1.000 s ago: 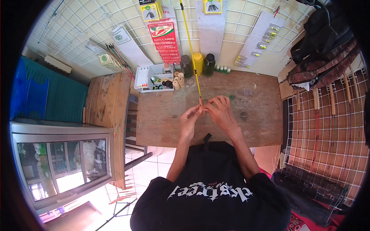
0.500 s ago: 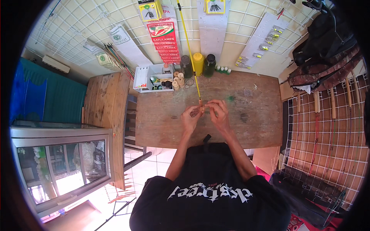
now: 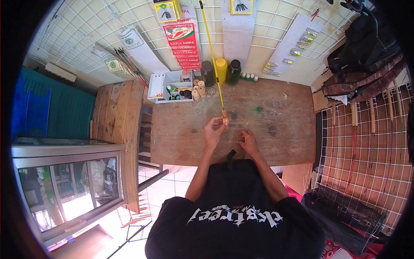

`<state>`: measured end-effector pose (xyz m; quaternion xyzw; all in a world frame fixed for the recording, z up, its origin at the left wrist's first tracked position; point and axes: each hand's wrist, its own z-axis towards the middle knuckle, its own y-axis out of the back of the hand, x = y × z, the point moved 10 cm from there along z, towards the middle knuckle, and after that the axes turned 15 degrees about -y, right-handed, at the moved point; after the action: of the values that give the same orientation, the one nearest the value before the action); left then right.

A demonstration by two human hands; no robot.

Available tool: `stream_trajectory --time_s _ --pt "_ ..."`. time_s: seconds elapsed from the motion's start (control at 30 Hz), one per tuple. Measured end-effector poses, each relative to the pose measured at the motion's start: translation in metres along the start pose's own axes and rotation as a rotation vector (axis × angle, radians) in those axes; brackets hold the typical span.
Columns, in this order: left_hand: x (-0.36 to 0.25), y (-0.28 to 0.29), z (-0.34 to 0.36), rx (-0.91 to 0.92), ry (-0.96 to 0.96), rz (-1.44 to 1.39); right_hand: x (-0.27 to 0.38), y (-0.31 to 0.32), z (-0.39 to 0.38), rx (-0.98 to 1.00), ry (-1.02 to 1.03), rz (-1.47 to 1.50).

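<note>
My left hand (image 3: 212, 132) is closed on the light wooden or cork handle (image 3: 224, 115) of a thin yellow fishing rod (image 3: 218, 86), which stretches away from me above the wooden table (image 3: 280, 125). Its fingertips are at the handle's near end. To the right and a little nearer, apart from the rod, my right hand (image 3: 248, 143) has curled fingers low over the table; whether something small is between them I cannot make out.
Behind are a white organizer (image 3: 169, 80), wooden spools (image 3: 198, 90), a yellow bottle (image 3: 221, 68), dark bottles (image 3: 234, 71) and small vials (image 3: 249, 77). A wooden bench (image 3: 112, 108) and metal-framed glass case (image 3: 69, 185) are left; a wire rack with rods (image 3: 362, 142) is right.
My right hand has come away from the rod handle, down and slightly right toward me. My left hand keeps hold of the handle, with little movement.
</note>
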<state>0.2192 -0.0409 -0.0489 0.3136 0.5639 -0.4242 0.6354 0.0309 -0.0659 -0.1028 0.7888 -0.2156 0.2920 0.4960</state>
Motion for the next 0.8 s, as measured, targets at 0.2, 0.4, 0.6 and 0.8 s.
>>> stream_trajectory --time_s 0.2,0.4,0.6,0.8 --pt "-0.003 -0.004 0.0 0.015 0.03 -0.001 -0.007 -0.004 0.011 -0.068 0.067 0.003" --pt "0.001 -0.001 -0.003 0.017 0.022 0.003 -0.002 0.005 0.011 -0.046 0.051 0.19" --pt "0.003 -0.003 -0.002 -0.005 -0.003 -0.103 -0.001 0.016 0.018 0.138 -0.149 0.696" --pt "0.005 -0.001 -0.003 0.034 0.038 0.02 0.013 0.027 0.017 0.197 -0.178 0.939"
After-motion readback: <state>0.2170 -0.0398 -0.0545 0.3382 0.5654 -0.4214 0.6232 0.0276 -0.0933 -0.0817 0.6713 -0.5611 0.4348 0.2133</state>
